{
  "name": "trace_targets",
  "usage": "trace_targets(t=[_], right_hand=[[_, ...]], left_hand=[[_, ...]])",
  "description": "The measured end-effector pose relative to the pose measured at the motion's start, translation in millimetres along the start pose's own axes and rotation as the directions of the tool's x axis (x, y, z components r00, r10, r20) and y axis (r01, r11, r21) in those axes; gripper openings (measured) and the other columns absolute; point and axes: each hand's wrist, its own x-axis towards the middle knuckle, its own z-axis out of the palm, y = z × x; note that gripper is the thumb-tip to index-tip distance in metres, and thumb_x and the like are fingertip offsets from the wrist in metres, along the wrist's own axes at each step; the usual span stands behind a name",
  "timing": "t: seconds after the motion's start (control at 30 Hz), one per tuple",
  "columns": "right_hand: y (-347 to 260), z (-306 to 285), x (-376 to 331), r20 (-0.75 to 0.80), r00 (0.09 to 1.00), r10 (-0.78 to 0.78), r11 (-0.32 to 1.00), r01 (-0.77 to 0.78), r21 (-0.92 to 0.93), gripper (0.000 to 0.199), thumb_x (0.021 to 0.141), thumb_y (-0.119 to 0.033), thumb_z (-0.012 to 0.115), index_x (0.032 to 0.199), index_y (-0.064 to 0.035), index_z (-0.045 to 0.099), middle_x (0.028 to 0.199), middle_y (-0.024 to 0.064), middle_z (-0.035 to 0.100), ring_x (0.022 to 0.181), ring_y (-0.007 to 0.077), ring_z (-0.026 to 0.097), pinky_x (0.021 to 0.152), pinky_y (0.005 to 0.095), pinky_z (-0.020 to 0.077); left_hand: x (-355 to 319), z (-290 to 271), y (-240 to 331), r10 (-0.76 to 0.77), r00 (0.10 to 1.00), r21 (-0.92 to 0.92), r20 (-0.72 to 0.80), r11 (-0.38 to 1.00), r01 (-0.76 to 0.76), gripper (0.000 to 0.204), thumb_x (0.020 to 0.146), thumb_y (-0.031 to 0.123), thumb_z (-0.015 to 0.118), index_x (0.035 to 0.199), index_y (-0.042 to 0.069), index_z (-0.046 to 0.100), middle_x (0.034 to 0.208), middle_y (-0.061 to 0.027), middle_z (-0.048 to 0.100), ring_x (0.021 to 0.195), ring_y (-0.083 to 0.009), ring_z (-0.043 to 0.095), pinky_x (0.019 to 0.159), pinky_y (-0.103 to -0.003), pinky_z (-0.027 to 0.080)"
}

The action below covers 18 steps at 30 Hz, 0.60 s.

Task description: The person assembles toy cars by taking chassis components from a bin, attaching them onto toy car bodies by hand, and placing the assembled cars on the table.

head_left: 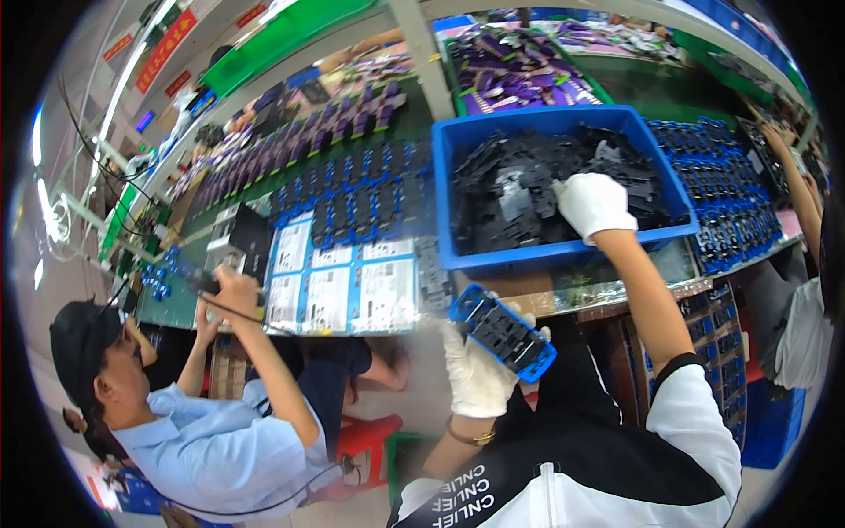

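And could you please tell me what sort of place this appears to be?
It looks like a factory assembly line, judging by the blue bin heaped with loose black parts, the rows of matching blue-and-black pieces, and the co-worker working alongside.

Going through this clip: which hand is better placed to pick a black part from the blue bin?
Probably the right hand: it is already at the black parts inside the blue bin. The left hand is outside it, occupied holding a blue-and-black housing.
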Motion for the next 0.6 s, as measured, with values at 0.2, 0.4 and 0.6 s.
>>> trace_targets(t=[0.2, 0.4, 0.6], right_hand=[[1, -1, -4, -0.074, 0.992, 0.101, 0.993, -0.096, 0.061, 0.037, 0.095, -0.038, 0.053, 0.102, -0.0037, 0.065, 0.089, 0.0245, 0.069, 0.085, 0.0423, 0.067, 0.075, 0.0506, 0.0535], [20, 21, 6, -0.073, 0.944, 0.323, 0.679, -0.178, 0.712, 0.036, 0.100, -0.036, 0.050, 0.114, -0.0038, 0.056, 0.073, 0.0117, 0.068, 0.049, 0.0181, 0.059, 0.044, 0.0305, 0.0450], [32, -21, -47, 0.167, 0.981, -0.094, -0.210, -0.184, 0.960, 0.030, 0.098, -0.033, 0.058, 0.116, -0.0097, 0.056, 0.092, 0.0117, 0.067, 0.069, 0.0163, 0.063, 0.051, 0.0219, 0.0491]], left_hand=[[-2, -5, 2, 0.103, 0.995, 0.115, 0.016, 0.988, -0.104, 0.069, 0.085, 0.063, 0.060, 0.133, 0.014, 0.049, 0.121, -0.0128, 0.059, 0.115, -0.0350, 0.059, 0.102, -0.062, 0.045], [-5, -6, -4, 0.109, 0.994, 0.115, 0.026, 0.987, -0.111, 0.065, 0.089, 0.062, 0.056, 0.133, 0.015, 0.048, 0.120, -0.0116, 0.059, 0.112, -0.0328, 0.060, 0.098, -0.059, 0.049], [-4, -7, -9, 0.157, 0.987, 0.132, 0.030, 0.978, -0.160, 0.068, 0.088, 0.063, 0.055, 0.133, 0.013, 0.048, 0.119, -0.0119, 0.059, 0.110, -0.0321, 0.061, 0.098, -0.058, 0.050]])
